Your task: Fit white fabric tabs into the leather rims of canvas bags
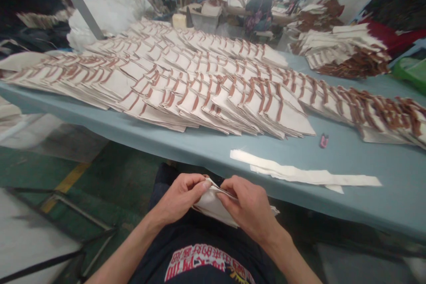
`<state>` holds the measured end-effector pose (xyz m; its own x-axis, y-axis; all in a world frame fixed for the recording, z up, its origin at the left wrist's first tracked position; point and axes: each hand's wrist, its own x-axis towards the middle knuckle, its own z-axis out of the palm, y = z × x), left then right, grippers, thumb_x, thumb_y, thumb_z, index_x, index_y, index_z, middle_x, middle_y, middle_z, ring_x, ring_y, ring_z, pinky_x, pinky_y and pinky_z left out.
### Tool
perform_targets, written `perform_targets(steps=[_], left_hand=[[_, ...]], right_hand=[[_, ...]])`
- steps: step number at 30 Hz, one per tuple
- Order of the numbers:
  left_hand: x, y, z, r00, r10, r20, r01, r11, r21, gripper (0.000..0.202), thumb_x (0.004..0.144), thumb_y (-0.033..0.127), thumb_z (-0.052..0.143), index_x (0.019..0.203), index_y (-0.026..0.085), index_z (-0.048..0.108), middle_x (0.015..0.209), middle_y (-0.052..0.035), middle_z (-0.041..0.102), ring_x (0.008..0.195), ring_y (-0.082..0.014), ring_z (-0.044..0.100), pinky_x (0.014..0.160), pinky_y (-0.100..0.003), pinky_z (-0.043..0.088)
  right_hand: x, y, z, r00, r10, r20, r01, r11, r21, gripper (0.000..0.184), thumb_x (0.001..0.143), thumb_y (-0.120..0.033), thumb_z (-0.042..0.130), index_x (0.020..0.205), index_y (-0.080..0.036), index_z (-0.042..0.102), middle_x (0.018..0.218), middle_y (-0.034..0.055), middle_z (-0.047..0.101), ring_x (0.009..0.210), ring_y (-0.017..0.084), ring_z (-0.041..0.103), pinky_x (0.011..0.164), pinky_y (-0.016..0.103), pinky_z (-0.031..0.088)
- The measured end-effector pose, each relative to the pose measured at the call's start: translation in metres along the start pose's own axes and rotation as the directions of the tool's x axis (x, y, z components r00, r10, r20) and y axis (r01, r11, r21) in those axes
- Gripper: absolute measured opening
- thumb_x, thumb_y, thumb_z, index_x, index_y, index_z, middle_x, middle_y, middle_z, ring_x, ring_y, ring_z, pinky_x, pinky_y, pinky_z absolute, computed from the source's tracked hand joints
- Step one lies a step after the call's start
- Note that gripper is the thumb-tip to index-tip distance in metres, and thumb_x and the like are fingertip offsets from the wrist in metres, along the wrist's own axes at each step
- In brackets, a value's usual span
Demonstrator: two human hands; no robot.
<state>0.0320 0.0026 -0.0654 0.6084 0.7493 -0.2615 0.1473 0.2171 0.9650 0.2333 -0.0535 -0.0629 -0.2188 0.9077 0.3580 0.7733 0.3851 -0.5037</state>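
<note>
My left hand [179,197] and my right hand [248,206] are both closed on a small bundle of cream fabric pieces [213,206], held over my lap just below the table's near edge. Fingers and thumbs of both hands pinch the top edge of the bundle. Two long cream fabric strips [299,173] lie flat on the blue-grey table [366,213] right in front of my hands. Rows of overlapping cream fabric pieces with brown straps [206,88] cover the table beyond.
A small pink object [324,140] lies on the table to the right of the strips. More stacks of cream and brown pieces [342,49] sit at the far right. A person [261,4] sits at another table in the background. White sacks [106,4] stand at the far left.
</note>
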Motion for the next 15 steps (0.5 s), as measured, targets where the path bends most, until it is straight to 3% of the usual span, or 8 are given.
perform_targets(steps=[4,7,12,15], left_hand=[[-0.004,0.015,0.005,0.992,0.111,-0.06,-0.107,0.992,0.063,0.047,0.1,0.051,0.051,0.067,0.016,0.053,0.066,0.0036,0.04,0.058,-0.0105,0.034,0.052,-0.023,0.027],[-0.008,0.024,0.006,0.984,0.167,-0.066,-0.155,0.976,0.155,0.047,0.102,0.045,0.048,0.064,0.017,0.048,0.068,0.0031,0.04,0.061,-0.0111,0.037,0.054,-0.023,0.029],[-0.012,0.033,0.006,0.988,0.147,-0.048,-0.134,0.969,0.209,0.046,0.104,0.044,0.043,0.066,0.02,0.04,0.065,0.0049,0.034,0.058,-0.0108,0.033,0.053,-0.024,0.027],[-0.011,0.037,0.006,0.984,0.168,-0.056,-0.151,0.959,0.238,0.044,0.104,0.043,0.043,0.067,0.019,0.043,0.067,0.0041,0.036,0.06,-0.0116,0.036,0.055,-0.024,0.029]], right_hand=[[0.004,0.001,-0.006,0.994,-0.019,-0.11,0.025,0.998,0.051,0.003,0.095,-0.024,0.061,0.097,-0.021,0.06,0.081,0.0038,0.068,0.074,0.02,0.066,0.065,0.03,0.051],[0.007,0.001,-0.009,0.98,-0.122,-0.159,0.131,0.99,0.046,0.011,0.096,-0.023,0.062,0.107,-0.021,0.06,0.093,0.0078,0.073,0.086,0.023,0.069,0.074,0.033,0.057],[0.016,-0.001,-0.016,0.943,-0.314,-0.108,0.311,0.949,-0.044,0.012,0.101,-0.017,0.056,0.111,-0.021,0.061,0.093,0.0074,0.074,0.077,0.019,0.07,0.068,0.029,0.055],[0.019,-0.001,-0.019,0.933,-0.354,-0.065,0.346,0.931,-0.115,0.015,0.103,-0.016,0.053,0.112,-0.022,0.064,0.089,0.006,0.075,0.072,0.017,0.069,0.065,0.028,0.053]])
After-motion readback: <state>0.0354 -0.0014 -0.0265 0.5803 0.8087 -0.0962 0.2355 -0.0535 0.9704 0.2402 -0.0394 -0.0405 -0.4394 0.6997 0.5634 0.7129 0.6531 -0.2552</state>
